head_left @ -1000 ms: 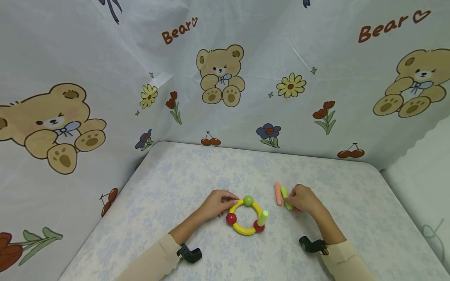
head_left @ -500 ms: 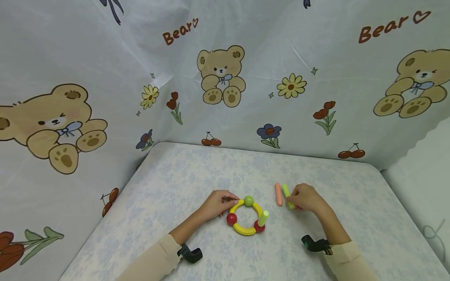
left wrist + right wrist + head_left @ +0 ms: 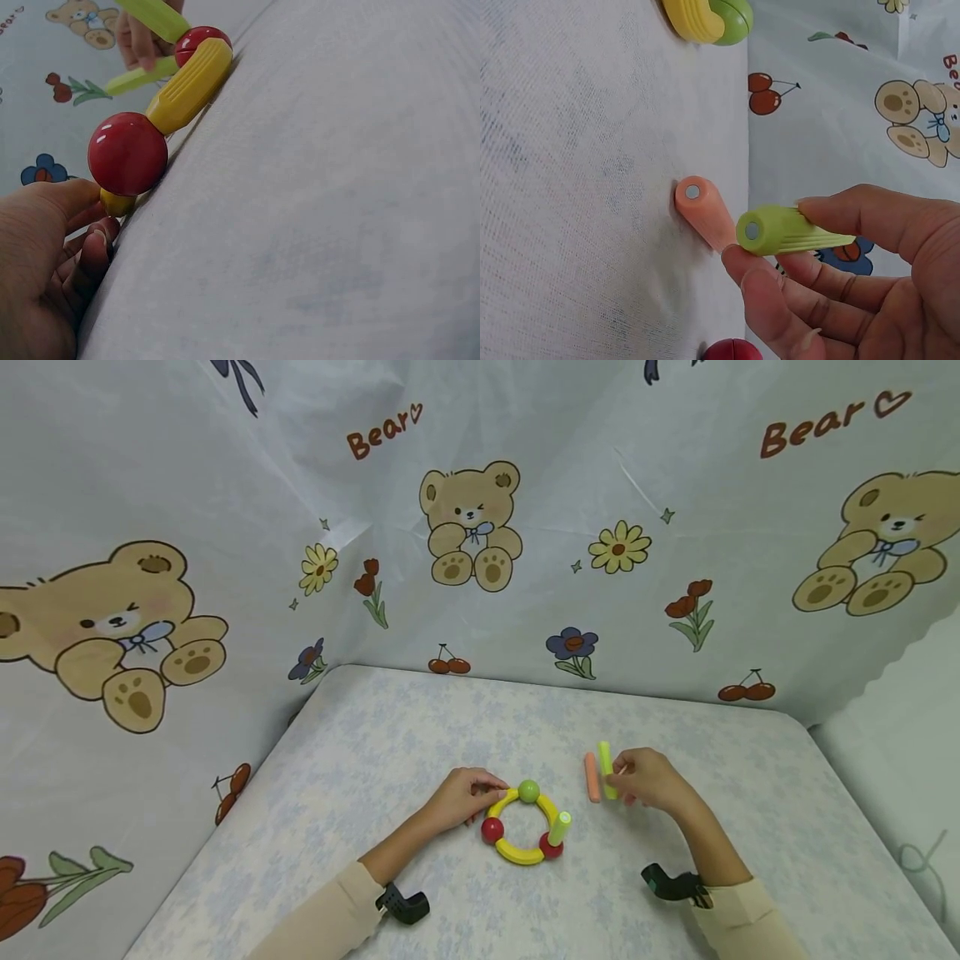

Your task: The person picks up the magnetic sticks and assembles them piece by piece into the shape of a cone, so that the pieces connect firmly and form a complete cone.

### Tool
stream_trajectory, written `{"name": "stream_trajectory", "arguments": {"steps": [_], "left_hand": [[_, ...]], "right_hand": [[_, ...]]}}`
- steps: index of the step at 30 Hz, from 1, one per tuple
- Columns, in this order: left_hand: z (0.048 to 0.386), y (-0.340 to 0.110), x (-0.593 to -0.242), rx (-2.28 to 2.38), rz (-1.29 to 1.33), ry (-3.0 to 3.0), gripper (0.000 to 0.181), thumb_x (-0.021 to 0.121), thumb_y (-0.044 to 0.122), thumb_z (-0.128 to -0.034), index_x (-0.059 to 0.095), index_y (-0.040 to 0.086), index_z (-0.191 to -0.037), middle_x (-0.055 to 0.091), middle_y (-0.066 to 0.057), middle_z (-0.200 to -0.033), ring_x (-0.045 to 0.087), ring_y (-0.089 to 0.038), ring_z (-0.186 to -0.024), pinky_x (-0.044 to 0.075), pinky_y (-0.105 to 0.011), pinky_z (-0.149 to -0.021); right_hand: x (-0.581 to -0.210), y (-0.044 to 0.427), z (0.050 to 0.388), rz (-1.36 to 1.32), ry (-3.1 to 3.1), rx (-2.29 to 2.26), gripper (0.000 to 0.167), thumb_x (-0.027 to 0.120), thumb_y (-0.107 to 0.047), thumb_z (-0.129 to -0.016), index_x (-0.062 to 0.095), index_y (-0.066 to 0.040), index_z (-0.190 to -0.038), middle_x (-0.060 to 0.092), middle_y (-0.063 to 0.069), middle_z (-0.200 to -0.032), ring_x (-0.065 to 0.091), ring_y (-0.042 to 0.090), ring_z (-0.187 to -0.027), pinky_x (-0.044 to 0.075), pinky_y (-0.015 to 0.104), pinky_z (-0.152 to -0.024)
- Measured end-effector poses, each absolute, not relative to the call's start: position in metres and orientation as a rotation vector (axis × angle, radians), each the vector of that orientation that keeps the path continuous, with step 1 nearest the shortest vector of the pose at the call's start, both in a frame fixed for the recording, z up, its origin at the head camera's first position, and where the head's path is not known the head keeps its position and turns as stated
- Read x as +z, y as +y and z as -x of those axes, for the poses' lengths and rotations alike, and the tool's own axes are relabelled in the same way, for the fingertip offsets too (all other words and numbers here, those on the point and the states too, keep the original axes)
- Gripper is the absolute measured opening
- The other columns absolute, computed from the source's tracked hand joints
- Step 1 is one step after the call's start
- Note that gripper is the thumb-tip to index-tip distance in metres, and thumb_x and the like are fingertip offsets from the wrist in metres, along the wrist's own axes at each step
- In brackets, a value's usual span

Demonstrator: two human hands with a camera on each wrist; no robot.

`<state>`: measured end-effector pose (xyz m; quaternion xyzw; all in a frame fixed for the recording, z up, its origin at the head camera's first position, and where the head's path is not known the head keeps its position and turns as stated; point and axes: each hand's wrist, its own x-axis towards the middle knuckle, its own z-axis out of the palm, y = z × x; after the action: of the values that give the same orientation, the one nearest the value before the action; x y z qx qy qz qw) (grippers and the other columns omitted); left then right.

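Three yellow curved rods [image 3: 521, 855] join with a green ball [image 3: 528, 791] and two red balls [image 3: 492, 830] into a ring on the table. From the right red ball a light green stick [image 3: 559, 828] stands up at a tilt. My left hand [image 3: 461, 797] pinches the ring's left yellow rod, just above a red ball [image 3: 127, 154]. My right hand [image 3: 651, 779] pinches another light green stick [image 3: 780, 231] between thumb and fingers, raised off the table; its end shows a round metal disc. Beside it lies an orange stick [image 3: 592, 777].
A red ball [image 3: 733, 350] shows at the bottom edge of the right wrist view. The pale patterned table [image 3: 420, 718] ends at a bear-printed cloth wall [image 3: 547, 468] at the back and left.
My right hand has lifted the light green stick from beside the orange one and turned it to point farther away. My left hand and the ring stay in place.
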<state>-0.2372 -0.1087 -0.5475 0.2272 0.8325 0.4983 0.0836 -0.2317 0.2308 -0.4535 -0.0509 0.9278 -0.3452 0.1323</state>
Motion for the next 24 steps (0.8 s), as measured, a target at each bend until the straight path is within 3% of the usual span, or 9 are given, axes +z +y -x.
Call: {"name": "stream_trajectory", "arguments": {"steps": [16, 24], "left_hand": [[0.236, -0.108, -0.548, 1.498, -0.661, 2.476, 0.016, 0.07, 0.029, -0.0982, 0.078, 0.023, -0.11, 0.067, 0.005, -0.078, 0.049, -0.012, -0.041, 0.046, -0.026, -0.038], [0.237, -0.108, -0.549, 1.493, -0.683, 2.489, 0.016, 0.071, 0.03, -0.098, 0.078, 0.022, -0.11, 0.067, 0.006, -0.078, 0.049, -0.011, -0.042, 0.046, -0.026, -0.038]], "right_hand": [[-0.455, 0.212, 0.232, 0.389, 2.659, -1.166, 0.016, 0.076, -0.019, -0.092, 0.069, -0.005, -0.098, 0.065, 0.003, -0.085, 0.063, 0.022, -0.068, 0.053, 0.033, -0.057], [-0.456, 0.202, 0.229, 0.552, 2.647, -1.263, 0.012, 0.077, -0.017, -0.092, 0.07, -0.008, -0.096, 0.069, 0.004, -0.087, 0.068, 0.028, -0.07, 0.054, 0.03, -0.061]]}}
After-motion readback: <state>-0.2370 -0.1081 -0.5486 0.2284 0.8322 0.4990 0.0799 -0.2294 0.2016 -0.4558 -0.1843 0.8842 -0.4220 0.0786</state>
